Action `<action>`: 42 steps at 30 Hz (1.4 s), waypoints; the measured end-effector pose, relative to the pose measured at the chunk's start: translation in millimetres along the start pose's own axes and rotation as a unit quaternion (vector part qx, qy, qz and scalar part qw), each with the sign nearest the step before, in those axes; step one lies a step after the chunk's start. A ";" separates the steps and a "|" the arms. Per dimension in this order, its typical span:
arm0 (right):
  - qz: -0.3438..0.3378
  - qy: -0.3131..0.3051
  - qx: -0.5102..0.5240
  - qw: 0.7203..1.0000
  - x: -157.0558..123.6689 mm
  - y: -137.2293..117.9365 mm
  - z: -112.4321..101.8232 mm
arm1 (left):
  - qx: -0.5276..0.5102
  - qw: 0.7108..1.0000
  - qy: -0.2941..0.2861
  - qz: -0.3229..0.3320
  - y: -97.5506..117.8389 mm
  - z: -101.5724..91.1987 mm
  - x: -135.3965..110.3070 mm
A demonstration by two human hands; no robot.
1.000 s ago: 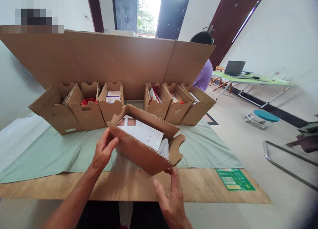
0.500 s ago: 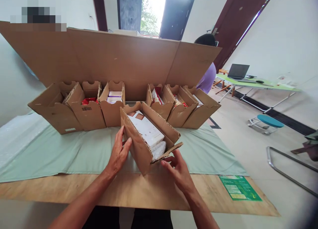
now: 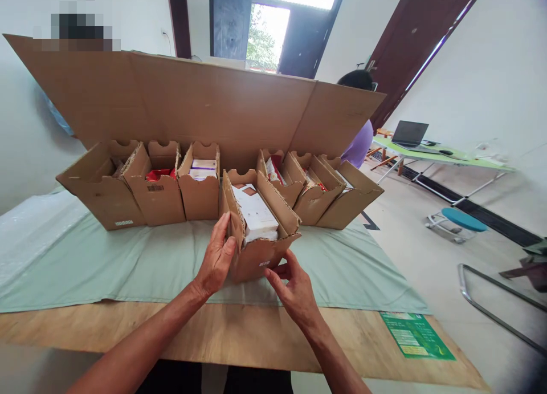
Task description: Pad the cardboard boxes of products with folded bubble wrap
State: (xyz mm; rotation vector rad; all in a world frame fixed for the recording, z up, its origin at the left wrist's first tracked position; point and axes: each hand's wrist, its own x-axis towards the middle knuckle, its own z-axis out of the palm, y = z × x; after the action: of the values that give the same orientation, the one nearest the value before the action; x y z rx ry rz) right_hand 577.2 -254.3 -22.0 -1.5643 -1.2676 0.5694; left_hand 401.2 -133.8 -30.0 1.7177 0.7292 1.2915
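An open-topped cardboard bin [image 3: 264, 258] stands tilted on the green cloth in front of me. Inside it are a white box [image 3: 255, 214] and some bubble wrap, which shows only in part. My left hand [image 3: 217, 257] presses along the bin's left side, thumb near its front corner. At the lower right of the front, my right hand [image 3: 291, 280] holds the bin with bent fingers, some of them hidden. Behind it is a gap between a bin with white-and-purple boxes [image 3: 203, 169] on the left and a bin with a red-and-white packet [image 3: 274, 170] on the right.
More bins flank the gap, one holding a red packet [image 3: 160, 174]. A tall cardboard panel [image 3: 222, 103] rises behind them. Bubble wrap [image 3: 38, 234] lies at left, a green printed sheet [image 3: 416, 334] at the right front. A person in purple [image 3: 359, 140] is beyond the panel.
The bin has turned so its front faces me more squarely, and it has moved back from the wooden edge towards the gap. Both hands have moved along with it.
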 end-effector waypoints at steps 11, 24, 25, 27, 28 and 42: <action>-0.028 0.006 -0.016 0.999 36.5 8.9 22.5 | 0.013 0.999 0.040 -0.028 -15.2 2.5 33.3; -0.081 -0.116 -0.072 0.987 71.3 67.7 38.0 | 0.230 0.965 0.032 -0.119 -56.4 -8.2 50.4; -0.079 -0.124 -0.072 0.987 76.9 67.2 37.9 | 0.237 0.963 0.036 -0.124 -60.4 -6.5 56.6; -0.063 -0.134 -0.064 0.987 89.4 65.0 38.5 | 0.252 0.957 0.054 -0.134 -68.5 -3.1 68.2; -0.052 -0.135 -0.058 0.988 95.3 64.1 39.3 | 0.260 0.953 0.065 -0.138 -72.7 -1.6 73.0; -0.035 -0.110 -0.001 0.993 98.3 72.6 35.2 | 0.269 0.955 0.013 -0.120 -93.5 -2.5 65.6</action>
State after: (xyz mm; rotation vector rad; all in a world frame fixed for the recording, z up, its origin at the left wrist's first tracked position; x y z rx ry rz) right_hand 613.4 -146.5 -79.0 -1.4816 -1.4831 0.7114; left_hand 421.7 -34.1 -81.7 1.9535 1.3567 1.0014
